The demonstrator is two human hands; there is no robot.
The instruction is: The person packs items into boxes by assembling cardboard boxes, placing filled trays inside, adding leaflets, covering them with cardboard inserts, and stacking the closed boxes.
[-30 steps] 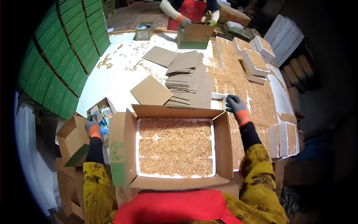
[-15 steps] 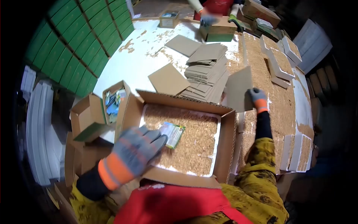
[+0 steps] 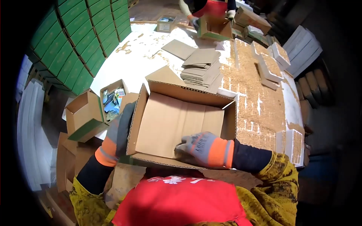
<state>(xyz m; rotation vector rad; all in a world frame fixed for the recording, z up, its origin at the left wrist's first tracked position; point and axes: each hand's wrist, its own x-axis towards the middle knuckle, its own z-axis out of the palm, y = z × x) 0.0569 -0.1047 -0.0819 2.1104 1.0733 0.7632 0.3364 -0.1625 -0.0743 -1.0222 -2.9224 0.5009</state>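
Observation:
An open cardboard box [image 3: 228, 126] stands in front of me, its top turned a little toward me. Inside it a brown cardboard sheet [image 3: 162, 120] with faint creases covers the contents. My right hand [image 3: 201, 147], in a grey glove with an orange cuff, reaches over the near wall, fingers curled at the sheet's front edge. Against the box's outer left side is my left hand [image 3: 118, 130], gloved alike, gripping that wall; its fingertips are partly hidden. The wood-shaving-like filling and the printed packet seen earlier are out of sight under the sheet.
Behind the box lies a stack of cardboard sheets [image 3: 201, 71]. Left of it stands a small box of packets [image 3: 113, 100]. Brown-filled white blocks [image 3: 252, 101] cover the right side. Green boxes [image 3: 75, 41] are piled far left. Across the table, a co-worker holds a box [image 3: 215, 28].
My right hand has brought the cardboard sheet from the right into the box, over the filling and packet. My left hand has moved from the packet to the box's left side.

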